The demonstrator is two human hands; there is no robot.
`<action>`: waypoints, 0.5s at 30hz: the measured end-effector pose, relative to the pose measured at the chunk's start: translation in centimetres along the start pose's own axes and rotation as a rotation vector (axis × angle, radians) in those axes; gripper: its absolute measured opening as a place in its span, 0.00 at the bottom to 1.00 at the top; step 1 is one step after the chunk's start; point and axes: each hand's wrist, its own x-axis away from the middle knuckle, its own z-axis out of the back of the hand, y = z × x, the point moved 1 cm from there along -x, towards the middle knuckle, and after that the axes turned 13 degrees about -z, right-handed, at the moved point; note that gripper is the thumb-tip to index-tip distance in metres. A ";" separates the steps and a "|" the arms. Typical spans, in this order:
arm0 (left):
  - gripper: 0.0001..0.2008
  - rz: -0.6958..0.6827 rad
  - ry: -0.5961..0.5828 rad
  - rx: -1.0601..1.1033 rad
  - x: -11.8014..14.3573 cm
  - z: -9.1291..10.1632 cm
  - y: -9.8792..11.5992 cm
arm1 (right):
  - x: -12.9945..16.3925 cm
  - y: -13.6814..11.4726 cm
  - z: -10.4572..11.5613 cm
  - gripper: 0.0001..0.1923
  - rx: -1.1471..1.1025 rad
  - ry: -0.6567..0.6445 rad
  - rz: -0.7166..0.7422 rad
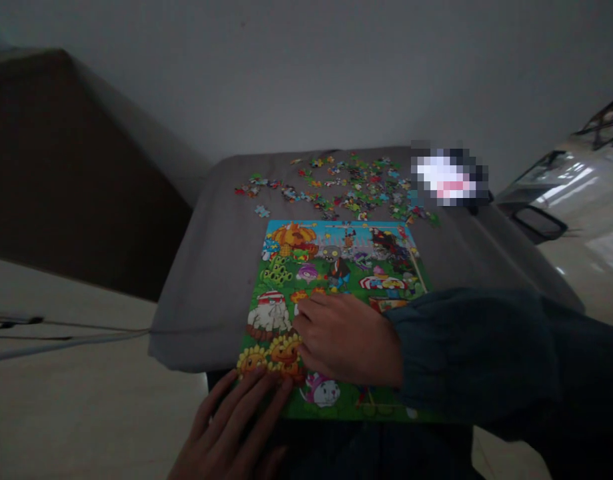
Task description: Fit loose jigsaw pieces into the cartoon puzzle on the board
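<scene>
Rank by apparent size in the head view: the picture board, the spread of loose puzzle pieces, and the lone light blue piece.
1. Picture board, largest, though it lies nearer the camera.
2. Spread of loose puzzle pieces, farther back, so its real extent may match the board.
3. Lone light blue piece, clearly smallest.

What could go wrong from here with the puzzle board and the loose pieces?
1. The colourful cartoon puzzle board overhangs the near edge of the grey cloth-covered table; pressure from the left hand at that corner might tip or slide it off.
2. The scattered loose puzzle pieces lie close to the far edge, so a shove of the board could push some off.
3. The right hand and dark sleeve cover part of the picture, and the light is dim.
</scene>
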 end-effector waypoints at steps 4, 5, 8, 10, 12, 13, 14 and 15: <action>0.15 0.013 0.003 -0.004 -0.1 0.2 0.2 | -0.4 0.2 0.0 0.12 -0.051 -0.021 -0.040; 0.15 0.021 -0.007 -0.003 0.0 0.3 0.2 | -0.5 0.3 0.0 0.13 -0.074 -0.031 -0.057; 0.18 0.039 -0.040 -0.002 0.2 0.2 0.2 | -0.7 0.5 0.2 0.14 -0.129 -0.049 -0.093; 0.19 0.043 -0.069 -0.015 0.4 0.0 0.2 | -0.7 0.5 0.2 0.15 -0.145 -0.055 -0.095; 0.20 0.032 -0.089 -0.035 0.6 -0.2 0.3 | -0.7 0.2 0.2 0.15 -0.148 -0.062 -0.085; 0.21 0.034 -0.095 -0.039 0.6 -0.3 0.3 | -0.7 0.1 0.1 0.15 -0.151 -0.064 -0.081; 0.21 0.031 -0.093 -0.040 0.6 -0.3 0.3 | -0.7 0.0 0.1 0.15 -0.155 -0.063 -0.080; 0.20 0.032 -0.087 -0.036 0.6 -0.4 0.3 | -0.7 -0.1 0.0 0.15 -0.161 -0.060 -0.082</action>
